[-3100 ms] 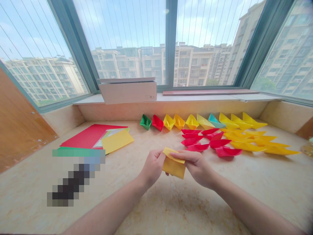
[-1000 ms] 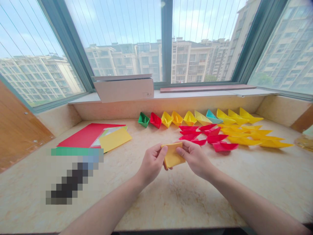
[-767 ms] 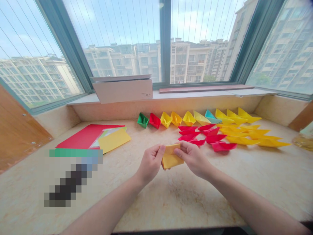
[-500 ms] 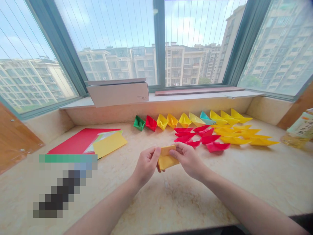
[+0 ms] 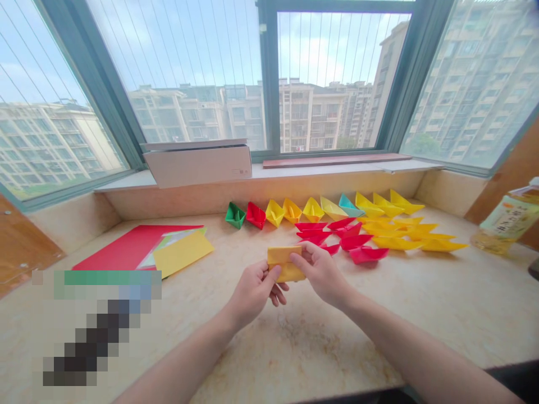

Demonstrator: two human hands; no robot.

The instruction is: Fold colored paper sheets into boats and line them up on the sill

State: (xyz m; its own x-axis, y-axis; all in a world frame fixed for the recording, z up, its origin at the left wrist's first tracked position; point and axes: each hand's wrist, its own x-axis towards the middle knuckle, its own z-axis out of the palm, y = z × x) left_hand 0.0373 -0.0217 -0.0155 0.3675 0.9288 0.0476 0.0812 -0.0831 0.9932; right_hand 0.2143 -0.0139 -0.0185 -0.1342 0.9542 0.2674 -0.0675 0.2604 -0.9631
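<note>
A folded piece of yellow paper (image 5: 283,256) is held up between my two hands, a crease running across it. My left hand (image 5: 256,286) pinches its lower left part, thumb on the front face, the other fingers partly behind and below. At the right edge, my right hand (image 5: 322,272) grips it with the thumb on the front and fingers curled behind. Just beyond my right hand lie several red paper boats (image 5: 368,254) and several yellow paper boats (image 5: 442,245). A row at the back includes a green paper boat (image 5: 234,215) and a light-blue paper boat (image 5: 349,205).
Red sheets (image 5: 113,247) and a yellow sheet (image 5: 183,253) lie at the left. A white box (image 5: 197,164) rests on the window ledge. On the right stands a bottle of yellow liquid (image 5: 507,219). A blurred-out patch (image 5: 96,331) covers the left front of the counter.
My left thumb has slid down from the paper's upper left to its lower left, and my left fingers have loosened below. The view has shifted slightly.
</note>
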